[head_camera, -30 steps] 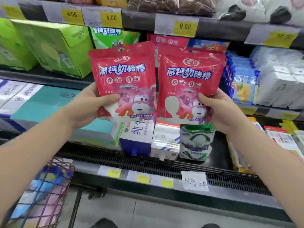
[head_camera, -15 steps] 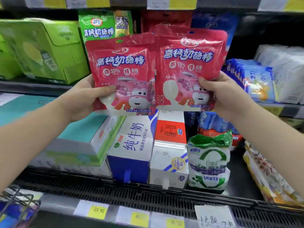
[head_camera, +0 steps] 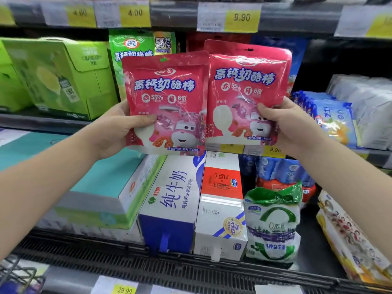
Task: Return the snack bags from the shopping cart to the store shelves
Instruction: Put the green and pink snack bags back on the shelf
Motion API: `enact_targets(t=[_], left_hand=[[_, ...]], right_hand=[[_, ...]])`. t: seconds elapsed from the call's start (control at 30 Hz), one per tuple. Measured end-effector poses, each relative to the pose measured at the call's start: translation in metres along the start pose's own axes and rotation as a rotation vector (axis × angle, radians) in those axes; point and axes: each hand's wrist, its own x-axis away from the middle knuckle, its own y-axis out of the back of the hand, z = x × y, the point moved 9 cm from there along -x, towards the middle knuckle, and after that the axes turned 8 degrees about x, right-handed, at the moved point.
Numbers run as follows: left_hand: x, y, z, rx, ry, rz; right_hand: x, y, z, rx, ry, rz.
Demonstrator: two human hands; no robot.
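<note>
I hold two matching red snack bags upright in front of the middle shelf. My left hand (head_camera: 118, 128) grips the left red bag (head_camera: 167, 90) by its lower left edge, thumb on the front. My right hand (head_camera: 286, 122) grips the right red bag (head_camera: 248, 81) at its lower right, slightly higher and partly behind the left one's edge. A green bag (head_camera: 131, 47) of the same brand stands on the shelf behind them, with red and blue bags beside it mostly hidden. A corner of the shopping cart (head_camera: 14, 276) shows at the bottom left.
Green cartons (head_camera: 59, 77) fill the middle shelf at left, blue and white packs (head_camera: 333, 119) at right. Below stand milk cartons (head_camera: 176, 204), a teal box (head_camera: 101, 183) and a white-green pouch (head_camera: 273, 223). Price-tag rails (head_camera: 241, 16) run along the shelf edges.
Both hands carried the bags up and closer to the middle shelf. The right bag now sits higher than the left. The view moved in; less of the cart shows.
</note>
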Motion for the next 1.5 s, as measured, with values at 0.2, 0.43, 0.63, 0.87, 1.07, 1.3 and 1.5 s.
enact_targets(t=[0.2,0.43,0.63,0.87,1.07,1.3,1.5], left_hand=[[0.0,0.003,-0.002,-0.041,-0.001,0.044],[0.007,0.016,-0.009,-0.099,-0.001,0.003],[0.01,0.022,-0.014,-0.104,0.0,-0.02],[0.012,0.024,-0.017,-0.099,-0.006,-0.03],[0.009,0.028,-0.017,-0.086,-0.018,-0.018],[0.009,0.022,-0.022,-0.043,-0.051,0.015],[0.009,0.014,-0.024,-0.045,-0.05,0.012]], right_hand=[[-0.017,-0.006,0.008,0.054,0.047,-0.018],[-0.048,-0.014,0.011,0.099,0.088,-0.063],[-0.076,-0.02,-0.002,0.112,0.103,-0.086],[-0.101,-0.03,-0.01,0.11,0.107,-0.1],[-0.123,-0.041,-0.011,0.132,0.133,-0.106],[-0.146,-0.036,-0.012,0.202,0.195,-0.189],[-0.149,-0.027,-0.013,0.246,0.216,-0.214]])
